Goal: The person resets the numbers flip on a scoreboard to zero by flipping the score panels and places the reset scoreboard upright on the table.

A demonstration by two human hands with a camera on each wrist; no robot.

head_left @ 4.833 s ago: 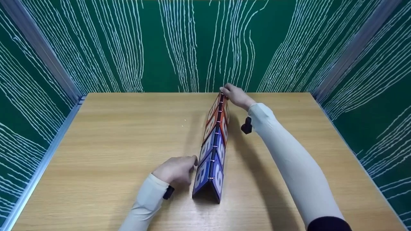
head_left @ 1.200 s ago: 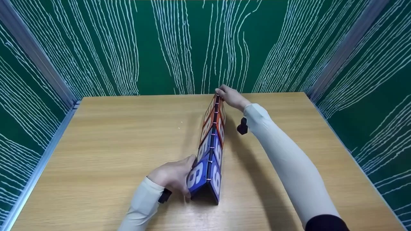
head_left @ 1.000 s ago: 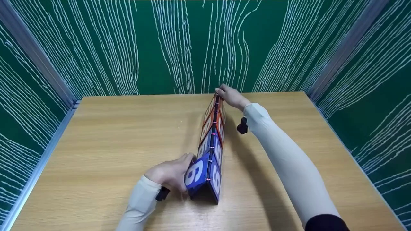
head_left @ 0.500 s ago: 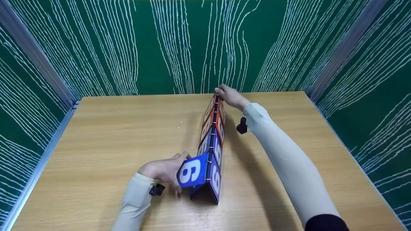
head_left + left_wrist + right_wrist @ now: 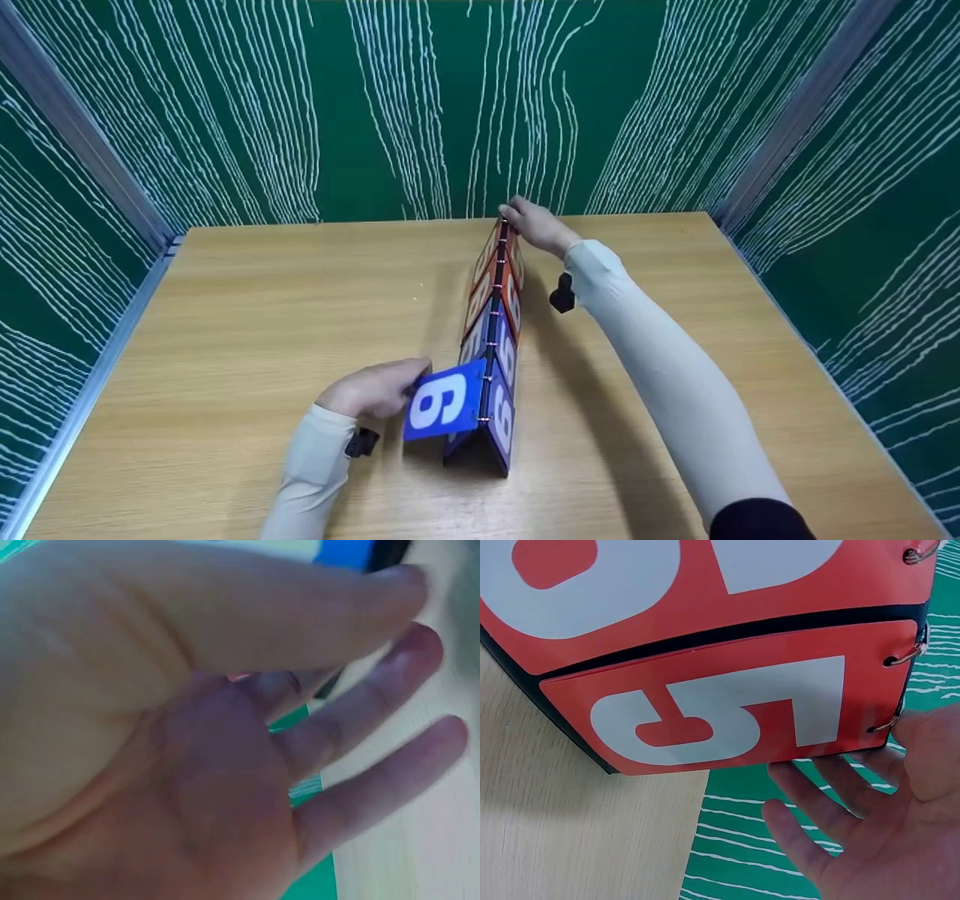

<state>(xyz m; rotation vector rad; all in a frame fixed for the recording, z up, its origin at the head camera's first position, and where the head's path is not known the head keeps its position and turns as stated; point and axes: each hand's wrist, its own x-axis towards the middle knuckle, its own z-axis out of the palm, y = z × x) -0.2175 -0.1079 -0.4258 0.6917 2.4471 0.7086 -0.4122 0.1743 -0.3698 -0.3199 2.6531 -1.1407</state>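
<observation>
Lengthwise, the scoreboard (image 5: 495,330) runs away from the left hand (image 5: 371,390), whose grip pinches the raised blue card (image 5: 442,401) at the near end; the right hand (image 5: 536,225) steadies the far end, fingers relaxed.

The flip scoreboard (image 5: 495,337) stands mid-surface (image 5: 225,315); left hand (image 5: 371,390) left of its near end, right hand (image 5: 536,225) at its far end.
</observation>
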